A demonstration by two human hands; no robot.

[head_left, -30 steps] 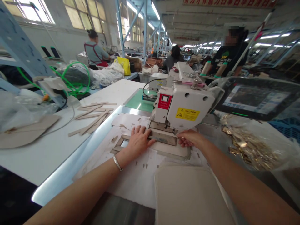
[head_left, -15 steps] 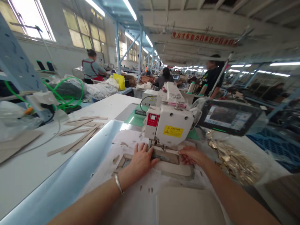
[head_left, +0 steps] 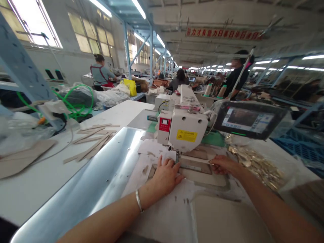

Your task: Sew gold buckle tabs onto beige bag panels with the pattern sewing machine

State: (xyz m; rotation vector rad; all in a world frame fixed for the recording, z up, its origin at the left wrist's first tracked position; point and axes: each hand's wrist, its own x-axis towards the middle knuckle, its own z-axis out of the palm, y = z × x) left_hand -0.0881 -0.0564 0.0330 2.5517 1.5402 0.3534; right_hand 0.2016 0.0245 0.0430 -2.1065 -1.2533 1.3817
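Observation:
My left hand [head_left: 164,175] lies palm down with fingers spread on a white template sheet [head_left: 136,173], just left of a taupe strip-shaped piece [head_left: 194,166] set in a beige frame. At the strip's right end, my right hand [head_left: 224,164] is closed in a pinch. A small pale tip shows at its fingers, too small to name. The white head of a sewing machine [head_left: 188,126] stands over the sheet, its needle area close beyond my left fingers. Nearest me lies a plain beige panel [head_left: 225,219].
Several taupe strips [head_left: 95,145] lie on the white table [head_left: 22,199] at left. A control screen [head_left: 249,118] juts out at right, above a pile of shiny gold-coloured pieces [head_left: 260,165]. A shiny metal plate [head_left: 108,168] borders the sheet. Other people work farther back.
The template sheet and its framed pieces have shifted right beneath the machine head. Both my hands have moved right with them, keeping about the same pose. The view has turned slightly.

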